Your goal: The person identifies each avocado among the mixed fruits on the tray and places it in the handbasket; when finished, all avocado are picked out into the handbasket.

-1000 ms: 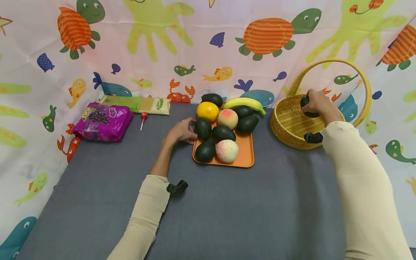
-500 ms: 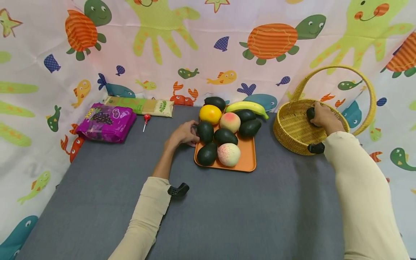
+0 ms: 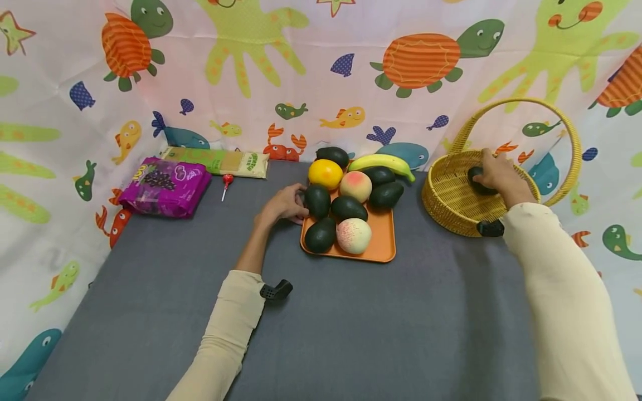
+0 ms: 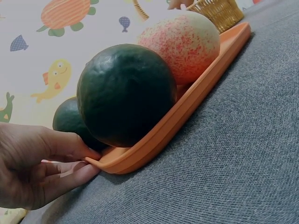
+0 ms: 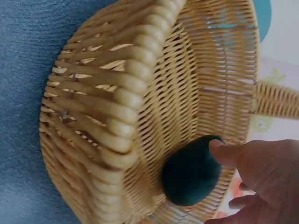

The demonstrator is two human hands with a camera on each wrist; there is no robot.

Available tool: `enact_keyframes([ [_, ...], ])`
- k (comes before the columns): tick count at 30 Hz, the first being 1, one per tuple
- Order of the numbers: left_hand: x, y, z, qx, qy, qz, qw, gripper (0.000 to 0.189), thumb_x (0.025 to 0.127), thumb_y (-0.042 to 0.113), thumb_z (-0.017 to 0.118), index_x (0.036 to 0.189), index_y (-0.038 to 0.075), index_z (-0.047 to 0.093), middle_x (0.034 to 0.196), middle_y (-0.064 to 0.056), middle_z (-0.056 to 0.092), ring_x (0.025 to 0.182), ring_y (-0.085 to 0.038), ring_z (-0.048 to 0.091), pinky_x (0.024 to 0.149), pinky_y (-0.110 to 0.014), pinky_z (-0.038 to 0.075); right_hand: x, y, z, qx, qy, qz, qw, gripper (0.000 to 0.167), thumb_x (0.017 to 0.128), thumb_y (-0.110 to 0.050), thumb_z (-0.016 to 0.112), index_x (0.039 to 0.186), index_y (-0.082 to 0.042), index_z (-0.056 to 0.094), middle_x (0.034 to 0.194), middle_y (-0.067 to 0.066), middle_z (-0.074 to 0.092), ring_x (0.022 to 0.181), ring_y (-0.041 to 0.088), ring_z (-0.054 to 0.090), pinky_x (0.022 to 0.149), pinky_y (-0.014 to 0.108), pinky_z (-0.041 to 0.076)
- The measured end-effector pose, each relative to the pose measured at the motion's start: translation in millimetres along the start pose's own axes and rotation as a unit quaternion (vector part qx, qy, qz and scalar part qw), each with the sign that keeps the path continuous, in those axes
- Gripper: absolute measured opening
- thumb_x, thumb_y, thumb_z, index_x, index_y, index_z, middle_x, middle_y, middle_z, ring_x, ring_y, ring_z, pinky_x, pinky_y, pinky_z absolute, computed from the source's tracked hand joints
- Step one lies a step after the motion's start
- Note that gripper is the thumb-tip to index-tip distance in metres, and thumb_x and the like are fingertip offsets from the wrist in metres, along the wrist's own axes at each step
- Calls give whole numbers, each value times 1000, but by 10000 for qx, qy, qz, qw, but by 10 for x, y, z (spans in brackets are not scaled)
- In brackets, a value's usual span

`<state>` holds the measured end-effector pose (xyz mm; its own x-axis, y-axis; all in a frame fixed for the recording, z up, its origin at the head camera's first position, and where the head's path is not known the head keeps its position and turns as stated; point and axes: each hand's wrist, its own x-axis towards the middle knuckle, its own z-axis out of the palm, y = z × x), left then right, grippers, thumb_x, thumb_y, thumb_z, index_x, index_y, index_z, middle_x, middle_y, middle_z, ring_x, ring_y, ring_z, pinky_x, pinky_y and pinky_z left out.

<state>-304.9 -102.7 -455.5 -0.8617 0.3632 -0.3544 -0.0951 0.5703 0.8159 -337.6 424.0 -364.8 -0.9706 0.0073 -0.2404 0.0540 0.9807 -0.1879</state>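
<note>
My left hand (image 3: 283,206) pinches the left rim of an orange tray (image 3: 382,228); the left wrist view shows thumb and fingers on the tray's edge (image 4: 163,133). On the tray lie several dark green avocados (image 3: 348,209), a pale peach (image 3: 353,236), a pink-orange peach (image 3: 355,186), a yellow fruit (image 3: 325,174) and a banana (image 3: 383,164) at the back. Inside a yellow wicker basket (image 3: 443,206), one avocado (image 5: 191,172) lies on the bottom. Over it is my right hand (image 5: 268,172), fingers loosened, the thumb at the avocado's tip.
A purple grape-print package (image 3: 165,189) and a long green-and-tan packet (image 3: 230,162) lie at the back left. Beside them is a red lollipop (image 3: 228,179). The basket's tall handle (image 3: 574,150) arches above the right hand. A printed curtain (image 3: 311,72) hangs behind.
My right hand lowered the avocado into the basket, then loosened from it and rose slightly. The avocado now rests on the basket's bottom. The left hand stays at the tray.
</note>
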Motion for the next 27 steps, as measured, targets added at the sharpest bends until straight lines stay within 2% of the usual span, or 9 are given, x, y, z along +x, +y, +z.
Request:
enact_keyframes([
  [3, -7, 18, 10, -9, 10, -32, 10000, 74, 92, 4, 75, 157, 9, 39, 100, -15, 63, 71, -16, 69, 66, -29, 67, -5, -89, -57, -154, 139, -191, 9996, 75, 101, -11, 59, 154, 17, 14, 145, 57, 17, 133, 78, 19, 111, 84, 24],
  [6, -7, 23, 15, -27, -5, -53, 10000, 74, 92, 4, 75, 157, 9, 38, 100, -15, 63, 71, -17, 69, 66, -29, 66, -14, -196, -96, -253, 335, -312, 9986, 75, 100, -11, 61, 153, 17, 17, 145, 56, 18, 133, 79, 19, 113, 85, 22],
  [12, -11, 2, 8, -72, 22, -62, 10000, 74, 92, 4, 74, 157, 9, 39, 102, -16, 63, 73, -17, 69, 67, -29, 66, -170, -539, -149, -213, 579, -533, 9967, 73, 102, -18, 62, 156, 10, 22, 149, 52, 20, 132, 73, 28, 107, 82, 34],
  [19, -14, 8, 7, -4, 23, -60, 10000, 73, 92, 6, 75, 156, 9, 39, 102, -16, 63, 72, -18, 70, 67, -29, 66, -540, -1061, -195, -62, 913, -1076, 9900, 65, 102, -16, 62, 157, 5, 34, 146, 48, 34, 123, 65, 44, 101, 77, 43],
  [27, 1, 9, 23, -56, 59, -4, 10000, 74, 91, 5, 75, 156, 8, 39, 101, -17, 64, 71, -17, 70, 66, -29, 66, -855, -1571, -60, -61, 706, -1419, 9873, 61, 102, -21, 66, 152, 4, 43, 137, 38, 50, 116, 53, 56, 95, 66, 52],
])
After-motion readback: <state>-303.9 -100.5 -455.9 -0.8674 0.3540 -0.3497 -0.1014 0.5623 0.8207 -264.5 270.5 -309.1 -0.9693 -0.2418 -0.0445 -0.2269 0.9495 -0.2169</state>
